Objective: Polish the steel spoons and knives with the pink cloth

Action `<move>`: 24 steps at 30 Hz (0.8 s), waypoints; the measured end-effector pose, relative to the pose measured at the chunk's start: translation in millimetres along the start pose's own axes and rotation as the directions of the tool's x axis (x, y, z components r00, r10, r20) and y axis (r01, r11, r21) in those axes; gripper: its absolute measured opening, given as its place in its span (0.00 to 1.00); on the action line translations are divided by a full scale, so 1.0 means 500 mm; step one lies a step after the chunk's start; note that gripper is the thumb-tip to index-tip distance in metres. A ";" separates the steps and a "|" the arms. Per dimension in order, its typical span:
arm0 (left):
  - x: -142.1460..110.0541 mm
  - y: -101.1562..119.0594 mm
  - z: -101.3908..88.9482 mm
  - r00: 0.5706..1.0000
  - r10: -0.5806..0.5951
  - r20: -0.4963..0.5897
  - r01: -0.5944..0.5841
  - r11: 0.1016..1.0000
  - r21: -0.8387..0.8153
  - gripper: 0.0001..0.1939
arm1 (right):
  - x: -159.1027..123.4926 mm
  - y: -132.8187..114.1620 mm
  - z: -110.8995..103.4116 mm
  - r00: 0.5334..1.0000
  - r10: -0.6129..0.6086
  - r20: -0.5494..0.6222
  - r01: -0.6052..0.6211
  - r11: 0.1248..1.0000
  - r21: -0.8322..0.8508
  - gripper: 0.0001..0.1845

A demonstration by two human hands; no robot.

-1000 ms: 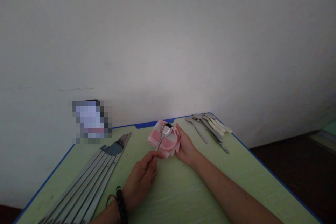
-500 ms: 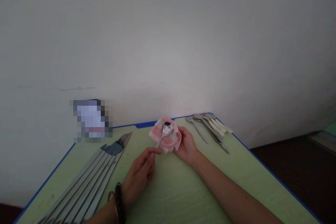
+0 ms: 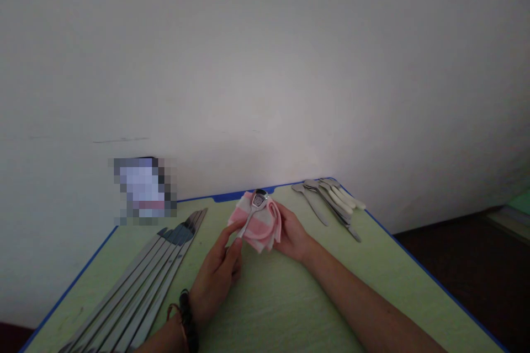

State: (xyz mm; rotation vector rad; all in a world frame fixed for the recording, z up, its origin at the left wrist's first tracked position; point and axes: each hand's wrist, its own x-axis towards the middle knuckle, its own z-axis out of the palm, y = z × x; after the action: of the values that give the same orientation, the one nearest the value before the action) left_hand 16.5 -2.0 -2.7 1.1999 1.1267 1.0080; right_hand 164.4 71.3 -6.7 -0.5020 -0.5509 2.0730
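Observation:
A metal spoon [image 3: 250, 217] points up and away from me, its handle pinched between the thumb and fingers of my left hand [image 3: 221, 262]. Behind the spoon is a folded pink and white cloth [image 3: 255, 226], gripped along its right side by my right hand [image 3: 293, 234]. The spoon's bowl lies over the upper edge of the cloth; I cannot tell whether they touch. Most fingers of my right hand are hidden by the cloth. Both hands are above the middle of the green table.
Several long flat metal strips [image 3: 143, 281] lie fanned on the green table [image 3: 281, 309] at left. Several spoons and forks [image 3: 331, 201], some white-handled, lie at the back right. A blurred phone-like device [image 3: 143, 185] leans on the wall [image 3: 265, 66] behind.
My left hand has shifted slightly left and up along the spoon. The cloth has tilted and dropped a little, and the spoon's bowl now sits nearer its upper edge.

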 end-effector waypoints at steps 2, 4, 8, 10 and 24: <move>-0.001 -0.004 0.001 1.000 0.000 -0.007 0.001 1.000 0.011 0.32 | 0.002 0.002 -0.002 1.000 0.008 -0.005 -0.008 1.000 0.000 0.13; -0.002 -0.007 0.003 1.000 0.000 -0.017 0.001 0.999 0.040 0.31 | 0.004 0.004 -0.002 1.000 0.000 -0.014 0.000 1.000 0.002 0.13; -0.003 -0.006 0.004 1.000 0.009 0.004 -0.010 0.997 0.073 0.30 | 0.005 0.003 0.000 0.997 -0.054 -0.052 0.055 0.998 0.013 0.11; -0.004 -0.004 0.002 1.000 0.004 0.017 -0.005 0.997 0.076 0.30 | 0.004 0.000 0.002 0.991 -0.104 -0.081 0.106 0.994 0.021 0.11; 0.002 -0.003 -0.008 0.994 0.064 -0.088 -0.056 0.994 0.090 0.31 | 0.005 -0.007 -0.019 0.974 -0.191 -0.124 0.194 0.981 0.011 0.09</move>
State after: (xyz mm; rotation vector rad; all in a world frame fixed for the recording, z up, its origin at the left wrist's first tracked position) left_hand 12.8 -0.4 -4.6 1.2753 1.2225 1.0771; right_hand 170.7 76.9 -13.0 -0.5372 -0.4825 1.8492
